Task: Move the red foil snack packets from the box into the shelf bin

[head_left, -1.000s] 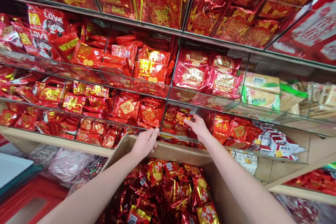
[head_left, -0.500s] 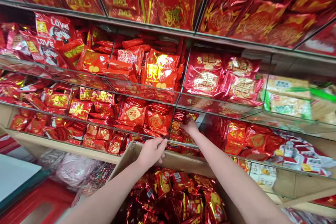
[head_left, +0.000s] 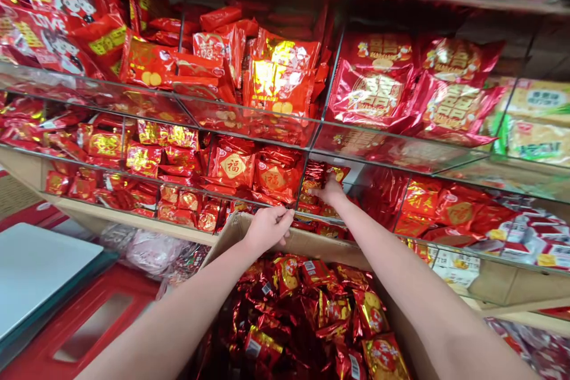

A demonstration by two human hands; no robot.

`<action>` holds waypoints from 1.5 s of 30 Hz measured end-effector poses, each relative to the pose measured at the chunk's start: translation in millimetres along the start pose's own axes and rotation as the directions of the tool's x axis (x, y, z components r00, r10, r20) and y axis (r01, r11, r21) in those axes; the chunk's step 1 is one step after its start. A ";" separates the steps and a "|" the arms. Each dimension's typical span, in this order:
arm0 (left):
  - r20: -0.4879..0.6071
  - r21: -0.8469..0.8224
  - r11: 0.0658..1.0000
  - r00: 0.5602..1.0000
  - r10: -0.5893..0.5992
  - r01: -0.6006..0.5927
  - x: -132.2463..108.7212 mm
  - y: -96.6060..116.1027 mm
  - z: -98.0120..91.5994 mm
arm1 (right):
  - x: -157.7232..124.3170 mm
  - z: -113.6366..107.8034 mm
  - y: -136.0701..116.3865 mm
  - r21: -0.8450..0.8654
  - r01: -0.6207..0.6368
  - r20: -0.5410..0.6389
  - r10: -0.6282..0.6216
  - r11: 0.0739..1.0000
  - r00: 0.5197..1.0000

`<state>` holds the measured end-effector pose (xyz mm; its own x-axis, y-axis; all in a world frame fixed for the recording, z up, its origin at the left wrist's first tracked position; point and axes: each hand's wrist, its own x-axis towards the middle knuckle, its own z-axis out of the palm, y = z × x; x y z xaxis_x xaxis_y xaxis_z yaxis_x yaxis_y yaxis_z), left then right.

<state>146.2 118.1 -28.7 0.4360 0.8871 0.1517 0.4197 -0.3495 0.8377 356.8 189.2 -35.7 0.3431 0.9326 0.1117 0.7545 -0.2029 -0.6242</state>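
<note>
My left hand (head_left: 267,228) is closed over the far rim of a cardboard box (head_left: 312,243) that holds many small red foil packets (head_left: 312,314). My right hand (head_left: 330,193) reaches into a glass shelf compartment (head_left: 356,175) just above the box, its fingers pressed among small red and gold packets (head_left: 314,181) at the compartment's left side. Whether those fingers grip a packet is hidden.
Glass-fronted shelves (head_left: 249,124) full of red and gold snack packets fill the view. Larger red bags (head_left: 378,89) and green-yellow packs (head_left: 534,124) lie to the right. A red plastic crate (head_left: 84,320) and a grey lid (head_left: 35,267) sit lower left, beside clear bags (head_left: 151,249).
My right hand has moved deeper and to the left inside the shelf compartment. My left hand stays on the box rim. The view has tilted down and shifted closer to the shelves.
</note>
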 end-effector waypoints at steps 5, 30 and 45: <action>0.056 0.011 0.998 0.997 0.057 -0.057 -3.0 -4.9 -0.8 | -14.6 -13.0 -6.0 -0.083 0.035 -0.074 -0.041 0.996 0.996; 0.640 0.239 0.950 0.768 0.001 -0.200 -22.3 -5.3 9.0 | -201.0 24.2 16.1 0.105 0.329 0.298 -0.346 0.938 0.890; 0.530 -0.268 0.962 0.841 0.109 0.044 -31.2 25.9 27.8 | -180.3 -26.9 11.3 0.503 0.240 -0.056 -0.246 0.831 0.968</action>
<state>165.7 73.0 -26.3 0.8342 0.5483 -0.0593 0.2100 -0.2164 0.9535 318.5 10.8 -42.2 0.1782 0.9356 0.3047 0.4279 0.2052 -0.8802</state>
